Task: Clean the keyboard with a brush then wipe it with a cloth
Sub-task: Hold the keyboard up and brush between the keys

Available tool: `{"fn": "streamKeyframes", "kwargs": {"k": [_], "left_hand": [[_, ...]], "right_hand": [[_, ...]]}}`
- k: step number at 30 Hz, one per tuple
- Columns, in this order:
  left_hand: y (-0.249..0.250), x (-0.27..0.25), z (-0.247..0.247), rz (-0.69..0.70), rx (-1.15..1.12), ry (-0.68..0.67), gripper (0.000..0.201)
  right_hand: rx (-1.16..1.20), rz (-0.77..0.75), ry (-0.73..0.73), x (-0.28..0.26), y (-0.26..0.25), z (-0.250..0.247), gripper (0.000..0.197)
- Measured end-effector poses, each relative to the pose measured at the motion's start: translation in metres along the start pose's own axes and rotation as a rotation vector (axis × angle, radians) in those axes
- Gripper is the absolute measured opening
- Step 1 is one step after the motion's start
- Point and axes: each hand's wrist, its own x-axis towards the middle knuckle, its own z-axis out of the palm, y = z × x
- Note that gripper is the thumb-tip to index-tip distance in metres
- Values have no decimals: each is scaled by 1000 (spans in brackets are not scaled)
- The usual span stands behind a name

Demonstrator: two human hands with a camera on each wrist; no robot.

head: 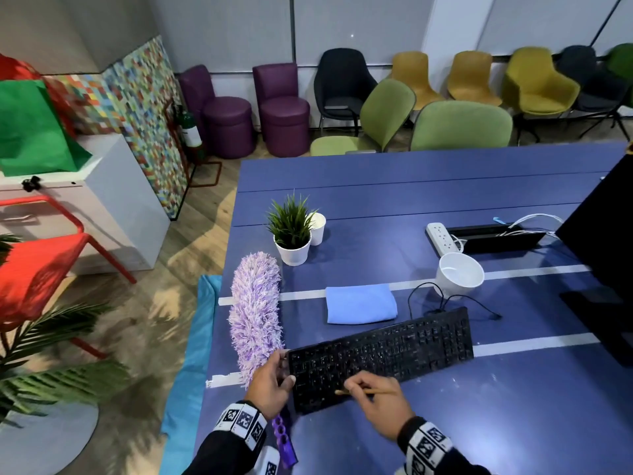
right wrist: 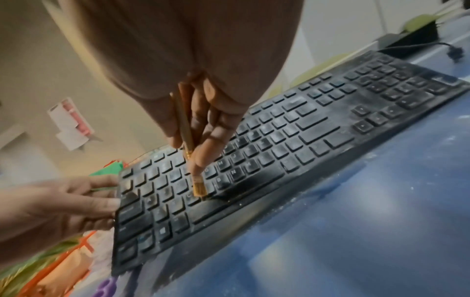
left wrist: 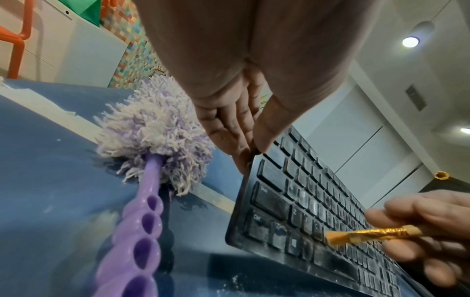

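Observation:
A dusty black keyboard (head: 380,354) lies on the blue table (head: 479,423), its left end tilted up a little. My left hand (head: 270,382) grips that left edge, thumb on top (left wrist: 264,130). My right hand (head: 376,402) pinches a thin wooden brush (head: 366,392). Its golden bristles (right wrist: 199,188) touch the lower left keys near the space bar (left wrist: 333,238). A folded light-blue cloth (head: 361,303) lies behind the keyboard.
A purple fluffy duster (head: 255,313) with a purple handle (left wrist: 142,237) lies left of the keyboard. Behind stand a potted plant (head: 293,231), paper cup (head: 317,228), white bowl (head: 459,274), power strip (head: 443,238) and a dark monitor (head: 606,241). White dust specks dot the table.

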Motion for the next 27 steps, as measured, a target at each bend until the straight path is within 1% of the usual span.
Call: {"fn": "streamKeyframes", "kwargs": {"k": [2, 3, 5, 7, 9, 10, 12, 13, 15, 16, 18, 20, 22, 25, 27], "left_hand": [[-1, 0, -2, -2, 12, 2, 64], [-1, 1, -2, -10, 10, 1, 67], [0, 2, -2, -31, 1, 0, 62], [1, 2, -2, -36, -9, -5, 52], [4, 2, -2, -32, -5, -8, 47], [5, 3, -2, -31, -7, -7, 46], [7, 3, -3, -32, -24, 1, 42], [7, 3, -3, -34, -30, 4, 40], [9, 2, -4, -38, -35, 11, 38], [8, 2, -3, -41, -32, 13, 38], [9, 2, -3, -46, -17, 15, 40], [10, 2, -3, -50, -13, 19, 41], [11, 2, -2, -60, 2, 14, 40], [10, 2, -2, -57, -1, 15, 41], [8, 2, -2, -51, -8, 14, 42]], "right_hand": [[48, 75, 39, -4, 8, -10, 13], [71, 89, 47, -3, 8, -11, 13], [98, 95, 1, -2, 2, -5, 13], [78, 46, -99, -1, -6, 8, 14], [59, -4, -170, 1, -13, 21, 17], [47, -16, -170, 1, -14, 26, 20], [17, -41, -110, 2, -7, 29, 39], [-15, -46, -91, 1, -2, 28, 43], [-118, -47, -83, -2, 5, 24, 39], [-136, -44, -84, -3, 6, 22, 42], [-70, -62, -73, -3, 5, 18, 49], [-2, -100, -52, -2, 4, 18, 48], [-7, -122, -71, -2, 3, 20, 46], [-34, -148, -125, -2, 3, 28, 58], [-25, -141, -109, -1, 5, 31, 52]]}}
